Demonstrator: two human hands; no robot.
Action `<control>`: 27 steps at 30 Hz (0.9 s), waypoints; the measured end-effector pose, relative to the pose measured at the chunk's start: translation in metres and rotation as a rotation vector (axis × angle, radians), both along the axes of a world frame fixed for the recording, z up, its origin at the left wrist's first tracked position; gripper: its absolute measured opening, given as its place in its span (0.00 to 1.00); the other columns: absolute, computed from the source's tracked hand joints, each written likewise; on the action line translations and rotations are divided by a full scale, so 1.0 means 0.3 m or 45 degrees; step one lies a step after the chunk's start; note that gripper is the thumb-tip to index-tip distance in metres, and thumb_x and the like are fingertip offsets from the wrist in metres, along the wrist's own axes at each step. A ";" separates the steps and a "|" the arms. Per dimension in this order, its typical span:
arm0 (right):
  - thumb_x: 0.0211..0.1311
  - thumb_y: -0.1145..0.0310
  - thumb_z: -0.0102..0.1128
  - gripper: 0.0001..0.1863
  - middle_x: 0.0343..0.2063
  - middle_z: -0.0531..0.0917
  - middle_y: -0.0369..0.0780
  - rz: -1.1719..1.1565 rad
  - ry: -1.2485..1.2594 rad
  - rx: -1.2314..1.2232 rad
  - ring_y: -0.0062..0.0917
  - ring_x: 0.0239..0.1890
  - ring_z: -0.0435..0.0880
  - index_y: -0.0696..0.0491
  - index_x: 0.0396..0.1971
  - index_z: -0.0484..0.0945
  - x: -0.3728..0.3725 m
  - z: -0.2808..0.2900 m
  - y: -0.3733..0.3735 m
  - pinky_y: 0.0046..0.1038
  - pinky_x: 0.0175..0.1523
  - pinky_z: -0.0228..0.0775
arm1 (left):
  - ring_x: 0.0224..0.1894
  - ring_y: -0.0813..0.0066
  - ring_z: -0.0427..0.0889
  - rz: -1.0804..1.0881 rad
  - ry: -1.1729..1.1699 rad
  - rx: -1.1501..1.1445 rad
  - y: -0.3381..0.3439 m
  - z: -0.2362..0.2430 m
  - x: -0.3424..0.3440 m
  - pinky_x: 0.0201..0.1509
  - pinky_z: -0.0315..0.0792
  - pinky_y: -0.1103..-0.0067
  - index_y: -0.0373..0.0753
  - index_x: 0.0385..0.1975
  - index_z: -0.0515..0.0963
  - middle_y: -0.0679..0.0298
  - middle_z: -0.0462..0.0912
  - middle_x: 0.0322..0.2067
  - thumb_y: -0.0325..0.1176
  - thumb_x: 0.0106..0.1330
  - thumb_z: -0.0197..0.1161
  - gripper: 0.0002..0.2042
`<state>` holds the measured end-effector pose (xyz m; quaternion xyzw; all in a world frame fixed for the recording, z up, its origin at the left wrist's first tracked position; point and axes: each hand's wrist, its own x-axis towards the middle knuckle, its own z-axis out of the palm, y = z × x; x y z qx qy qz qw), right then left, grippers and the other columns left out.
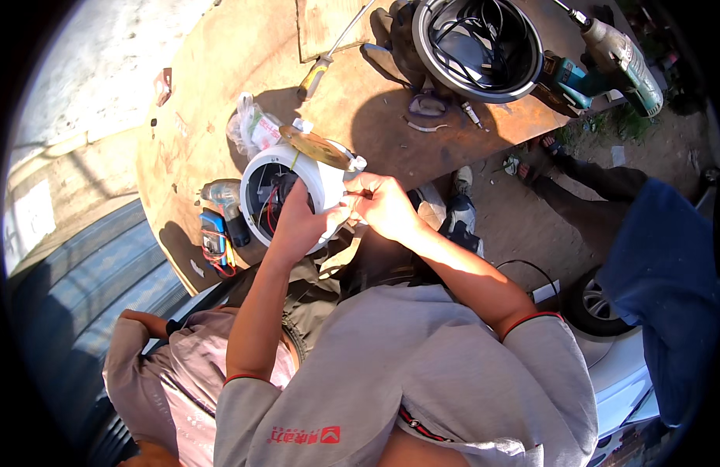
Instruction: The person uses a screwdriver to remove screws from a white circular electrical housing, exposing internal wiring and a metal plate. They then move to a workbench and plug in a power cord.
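My left hand [305, 222] grips the white cylindrical housing [259, 167], with fingers inside its rim and thumb reaching toward my right hand [375, 202]. My right hand is closed at the housing's right side on a small item I cannot make out. Red and dark wires show inside the housing. A tan disc [313, 146] leans over its top, and a crumpled plastic bag [255, 124] lies behind. A power tool [228, 202] and a blue meter with red leads [214, 237] lie to the left on the wooden table [173, 156].
A screwdriver [317, 74], dark gloves [395, 47], a round bin of cables [473, 43] and a teal drill [625, 66] occupy the table's back. A person in pink [173, 373] is at lower left; another in dark blue [656, 272] is at right, near a car wheel [593, 300].
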<state>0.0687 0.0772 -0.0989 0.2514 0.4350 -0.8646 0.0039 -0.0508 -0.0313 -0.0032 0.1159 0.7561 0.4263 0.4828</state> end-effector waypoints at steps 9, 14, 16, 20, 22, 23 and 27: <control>0.67 0.78 0.59 0.15 0.35 0.87 0.39 -0.067 0.254 0.172 0.17 0.35 0.82 0.63 0.52 0.80 0.038 -0.054 0.009 0.22 0.41 0.75 | 0.45 0.72 0.82 -0.059 0.450 -0.090 0.044 -0.024 0.038 0.50 0.76 0.75 0.30 0.51 0.73 0.58 0.84 0.42 0.23 0.55 0.73 0.23; 0.63 0.72 0.64 0.10 0.37 0.85 0.45 -0.075 -0.213 0.746 0.33 0.36 0.87 0.60 0.41 0.84 0.060 0.036 0.145 0.32 0.40 0.78 | 0.44 0.70 0.84 0.023 0.462 -0.177 0.047 -0.036 0.049 0.51 0.76 0.74 0.29 0.51 0.73 0.56 0.85 0.43 0.21 0.54 0.70 0.23; 0.60 0.70 0.65 0.08 0.33 0.83 0.45 -0.294 -0.197 1.475 0.41 0.36 0.86 0.58 0.35 0.82 0.059 -0.094 0.190 0.37 0.39 0.78 | 0.44 0.69 0.85 0.054 0.464 -0.146 0.066 -0.020 0.061 0.51 0.76 0.74 0.29 0.51 0.74 0.55 0.85 0.43 0.21 0.54 0.70 0.23; 0.60 0.69 0.64 0.06 0.34 0.80 0.44 -0.021 -0.336 1.750 0.41 0.38 0.84 0.55 0.31 0.77 0.030 -0.149 0.229 0.40 0.40 0.79 | 0.44 0.68 0.85 0.124 0.424 -0.223 0.076 -0.018 0.061 0.51 0.76 0.74 0.29 0.50 0.76 0.54 0.86 0.43 0.22 0.54 0.70 0.22; 0.60 0.70 0.63 0.06 0.34 0.79 0.44 0.020 -0.343 1.774 0.40 0.38 0.84 0.54 0.31 0.75 0.016 -0.164 0.228 0.40 0.40 0.79 | 0.44 0.68 0.85 0.170 0.389 -0.234 0.078 -0.011 0.064 0.51 0.76 0.74 0.29 0.50 0.77 0.54 0.87 0.42 0.22 0.53 0.70 0.21; 0.60 0.70 0.62 0.06 0.34 0.79 0.43 0.019 -0.368 1.790 0.40 0.38 0.84 0.54 0.30 0.75 0.011 -0.171 0.228 0.39 0.40 0.79 | 0.43 0.68 0.85 0.165 0.394 -0.228 0.074 -0.019 0.063 0.50 0.76 0.74 0.29 0.50 0.78 0.55 0.87 0.42 0.23 0.53 0.70 0.21; 0.60 0.71 0.62 0.06 0.33 0.81 0.45 -0.104 -0.348 1.808 0.41 0.37 0.84 0.56 0.29 0.75 0.010 -0.176 0.230 0.38 0.39 0.79 | 0.44 0.72 0.85 0.118 0.427 -0.231 0.070 -0.026 0.055 0.51 0.76 0.76 0.30 0.51 0.77 0.58 0.86 0.43 0.22 0.53 0.70 0.23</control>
